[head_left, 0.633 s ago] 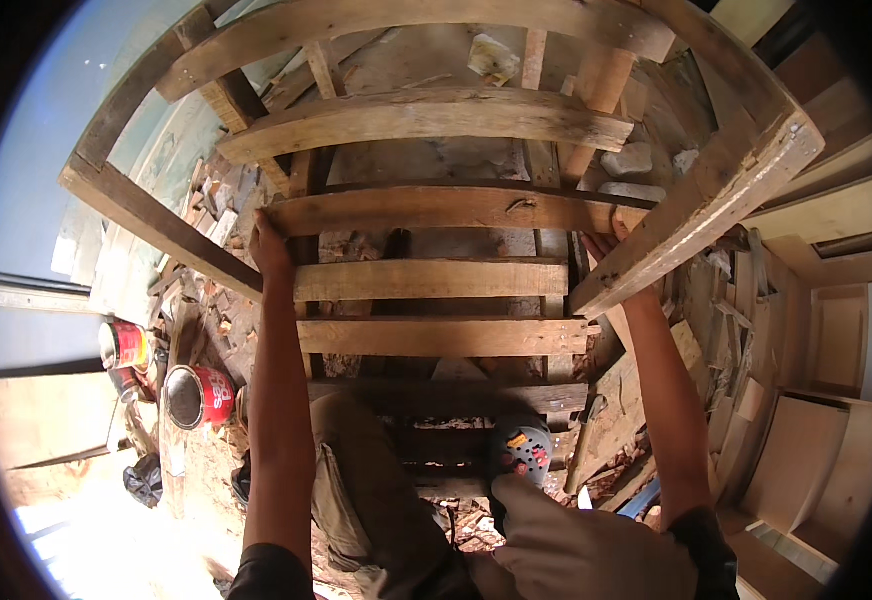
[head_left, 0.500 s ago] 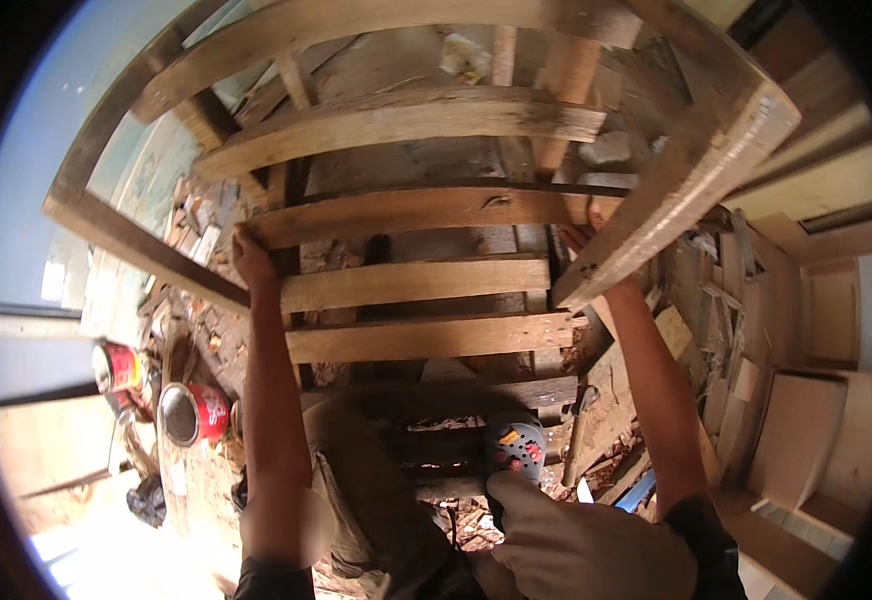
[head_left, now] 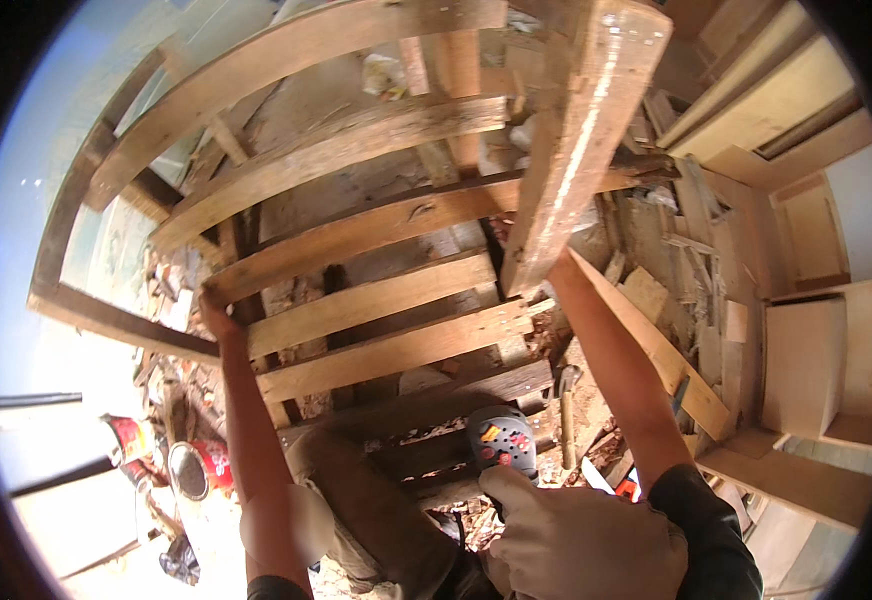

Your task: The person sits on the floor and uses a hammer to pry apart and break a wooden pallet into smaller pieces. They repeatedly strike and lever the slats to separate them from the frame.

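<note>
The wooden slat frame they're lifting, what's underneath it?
Under the wooden slat frame, held by the left hand, lie wood scraps, a hammer and a foot in a grey clog. The slats cover the rest.

Tan wooden pallet point(head_left: 376, 300); red tin point(head_left: 196, 468).

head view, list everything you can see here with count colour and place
wooden pallet: one, pale weathered brown, tilted up across the middle
paint cans: about two, red and silver, lower left on the ground
hammer: one, wooden handle, on the ground right of the shoe
wood offcuts: many, tan, heaped at right
board panels: several, light tan, far right
shoe: one, dark with bright spots, bottom centre
left hand: bare, grip on the pallet's left edge
right hand: mostly hidden behind the pallet's right beam
</note>
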The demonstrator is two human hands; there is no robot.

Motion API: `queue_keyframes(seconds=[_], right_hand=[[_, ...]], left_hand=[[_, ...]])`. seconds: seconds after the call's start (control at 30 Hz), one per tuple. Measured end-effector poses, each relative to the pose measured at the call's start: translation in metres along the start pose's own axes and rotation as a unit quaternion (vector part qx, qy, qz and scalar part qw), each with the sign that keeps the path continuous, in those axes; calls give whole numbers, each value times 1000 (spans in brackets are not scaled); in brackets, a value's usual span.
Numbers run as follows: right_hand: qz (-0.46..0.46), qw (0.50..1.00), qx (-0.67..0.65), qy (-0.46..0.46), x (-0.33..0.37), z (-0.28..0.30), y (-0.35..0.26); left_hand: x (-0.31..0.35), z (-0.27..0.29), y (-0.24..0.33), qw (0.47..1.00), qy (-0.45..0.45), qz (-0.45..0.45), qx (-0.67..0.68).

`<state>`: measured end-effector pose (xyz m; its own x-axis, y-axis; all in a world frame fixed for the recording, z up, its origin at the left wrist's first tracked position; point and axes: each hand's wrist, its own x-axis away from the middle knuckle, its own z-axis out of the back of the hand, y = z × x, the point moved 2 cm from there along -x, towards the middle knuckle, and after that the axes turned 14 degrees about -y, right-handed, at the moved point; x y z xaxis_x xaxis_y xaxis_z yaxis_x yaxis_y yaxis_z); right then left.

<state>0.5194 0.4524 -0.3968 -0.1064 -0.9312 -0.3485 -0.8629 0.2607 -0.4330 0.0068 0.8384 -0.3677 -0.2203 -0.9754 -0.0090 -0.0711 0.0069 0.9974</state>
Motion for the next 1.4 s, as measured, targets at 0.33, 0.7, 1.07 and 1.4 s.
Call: queue_keyframes(seconds=[0.33, 0.7, 1.07, 1.4], right_hand=[[16, 951, 298, 80, 22, 30, -24], [-3, 929, 310, 202, 25, 35, -53], [93, 928, 360, 21, 28, 15, -49], [54, 954, 294, 32, 11, -19, -39]], left_hand=[[-7, -11, -25, 988, 30, 11, 151], [12, -41, 6, 994, 18, -43, 97], [27, -53, 21, 998, -12, 24, 59], [35, -53, 32, 1000, -16, -3, -2]])
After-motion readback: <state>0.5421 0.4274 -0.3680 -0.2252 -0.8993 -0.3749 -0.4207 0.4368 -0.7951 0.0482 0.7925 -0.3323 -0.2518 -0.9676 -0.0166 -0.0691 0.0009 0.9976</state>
